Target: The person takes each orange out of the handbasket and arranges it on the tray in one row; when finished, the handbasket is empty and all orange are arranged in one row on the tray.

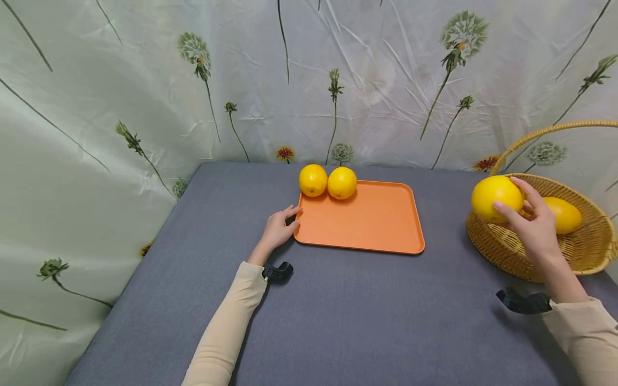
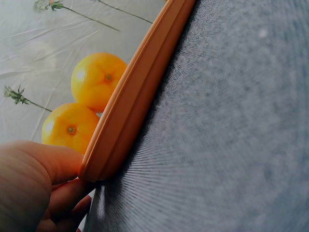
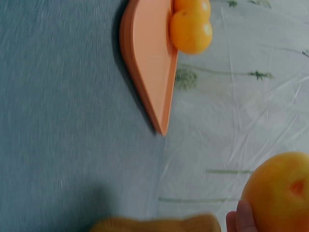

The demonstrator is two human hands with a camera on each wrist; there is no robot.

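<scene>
My right hand (image 1: pixel 538 225) grips a yellow-orange orange (image 1: pixel 496 199) above the left side of a wicker basket (image 1: pixel 492 241). The right wrist view shows the held orange (image 3: pixel 280 193) with fingertips against its lower left. A longer yellow fruit (image 1: pixel 562 215) lies inside the basket, partly hidden by that hand. My left hand (image 1: pixel 277 229) touches the left edge of an orange tray (image 1: pixel 362 225), thumb and fingertips at the rim. In the left wrist view the thumb (image 2: pixel 58 162) meets the tray's end. Two oranges, one left (image 1: pixel 313 180) and one right (image 1: pixel 342 183), sit side by side at the tray's back left corner.
A grey cloth covers the table (image 1: pixel 376 316). Behind it hangs a pale curtain (image 1: pixel 386 80) printed with dandelions. The basket's tall handle (image 1: pixel 555 128) arches above its bowl at the right. Each wrist wears a dark camera mount, as on the left (image 1: pixel 278 272).
</scene>
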